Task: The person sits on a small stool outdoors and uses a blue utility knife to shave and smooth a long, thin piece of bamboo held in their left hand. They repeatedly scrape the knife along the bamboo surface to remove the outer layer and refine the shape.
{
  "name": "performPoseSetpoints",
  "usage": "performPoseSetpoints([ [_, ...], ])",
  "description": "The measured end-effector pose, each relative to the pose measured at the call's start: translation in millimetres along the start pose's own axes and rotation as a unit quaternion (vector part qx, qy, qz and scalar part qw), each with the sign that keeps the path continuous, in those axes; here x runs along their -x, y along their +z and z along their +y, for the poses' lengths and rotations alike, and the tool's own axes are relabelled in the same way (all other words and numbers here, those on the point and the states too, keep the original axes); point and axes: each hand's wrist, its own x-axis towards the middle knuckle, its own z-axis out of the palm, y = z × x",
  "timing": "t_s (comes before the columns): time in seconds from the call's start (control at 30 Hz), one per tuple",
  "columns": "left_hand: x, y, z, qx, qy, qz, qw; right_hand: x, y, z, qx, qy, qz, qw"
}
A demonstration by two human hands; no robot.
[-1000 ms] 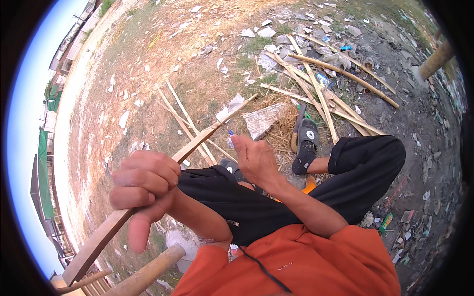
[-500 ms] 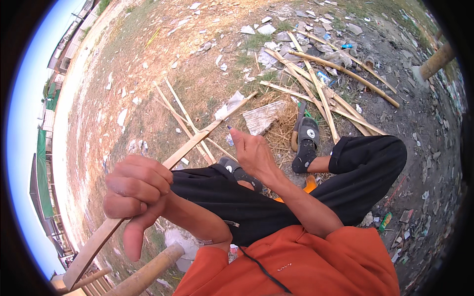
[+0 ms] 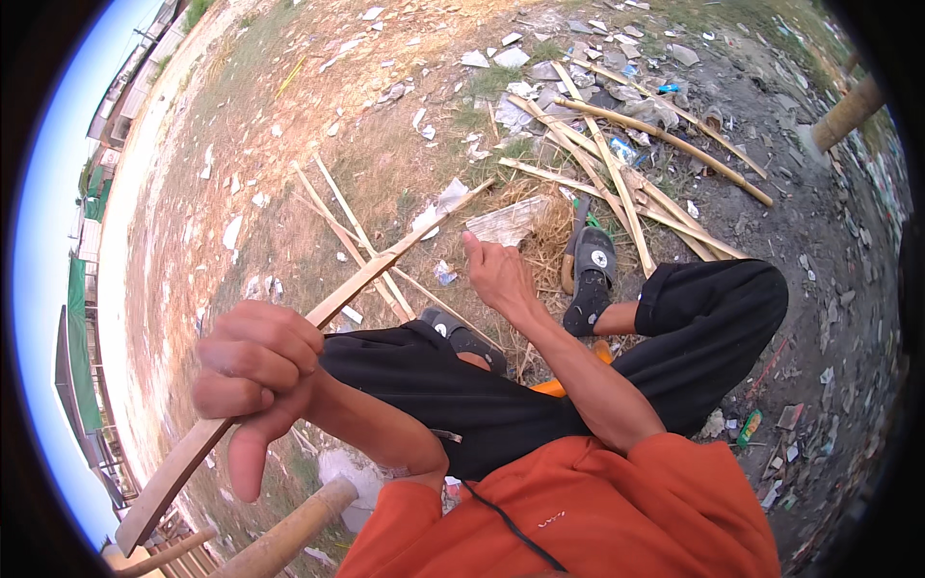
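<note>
A long, flat bamboo strip slants from the lower left up toward the middle. My left hand is wrapped round it, its thumb pointing down beside the strip. To the right of the strip's far part is my right hand, thumb raised and fingers curled. Whatever those fingers hold, if anything, is hidden. No contact shows between the right hand and the strip. Beside my shoe lies a tool with a dark blade and a wooden handle, seemingly a knife.
Narrow bamboo strips lie crossed on the ground beyond my left knee. A pile of longer strips lies at the far right, with a round bamboo pole across it. Thick posts stand at lower left and far right. Litter covers the soil.
My right hand has shifted slightly right, and the small dark tip seen by its thumb no longer shows. The left hand and strip have moved slightly left in the picture.
</note>
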Motion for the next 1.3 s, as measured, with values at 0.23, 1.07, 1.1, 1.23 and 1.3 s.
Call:
performPoseSetpoints([
  [0.23, 1.7, -2.0, -0.2, 0.003, -0.006, 0.004, 1.0, -24.7, 18.2, 31.7, 0.035, 0.046, 0.025, 0.998],
  [1.07, 7.9, -16.8, 6.1, -0.071, -0.02, 0.075, 0.994, -2.7, 64.2, 91.9, -0.138, -0.001, 0.055, 0.989],
  [1.1, 8.6, -17.8, 6.6, -0.072, -0.02, 0.08, 0.994, -0.5, 69.2, 92.9, -0.145, -0.044, 0.046, 0.987],
  [1.23, 14.4, -21.6, 12.8, -0.08, -0.021, 0.061, 0.995, -39.7, 58.1, 37.1, -0.098, -0.057, 0.038, 0.993],
  [1.3, 9.8, -18.1, 8.8, -0.061, -0.017, 0.047, 0.997, -79.9, 68.5, 62.7, 0.033, 0.006, 0.078, 0.996],
])
